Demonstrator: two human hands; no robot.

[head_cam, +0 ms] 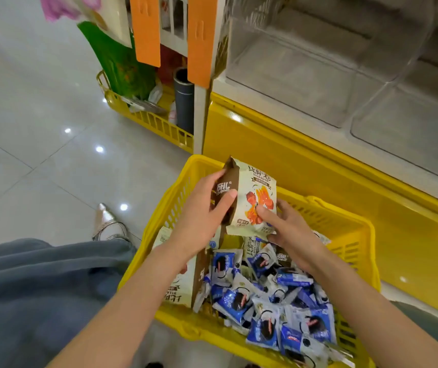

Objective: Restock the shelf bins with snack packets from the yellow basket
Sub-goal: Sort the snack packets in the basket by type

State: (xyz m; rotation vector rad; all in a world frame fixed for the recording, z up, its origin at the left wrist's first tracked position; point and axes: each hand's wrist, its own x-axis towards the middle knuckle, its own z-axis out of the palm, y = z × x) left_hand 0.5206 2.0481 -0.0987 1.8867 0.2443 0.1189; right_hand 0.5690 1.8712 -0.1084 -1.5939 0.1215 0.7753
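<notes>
Tiled floor (26,115) below a shelf (305,176) with a yellow base, whose clear bins (318,75) lie upper right. A yellow basket (366,235) stands on the floor just beside the shelf base, holding a heap of small blue packets (265,301) and, along its left wall, a cream bag (180,288). A second cream packet (252,192) is held upright above the basket's far end. The left hand (202,208) grips its brown side, thumb across it. The right hand (289,229) pinches its lower right corner, thumb on the front. A further basket (143,118) sits behind, left.
</notes>
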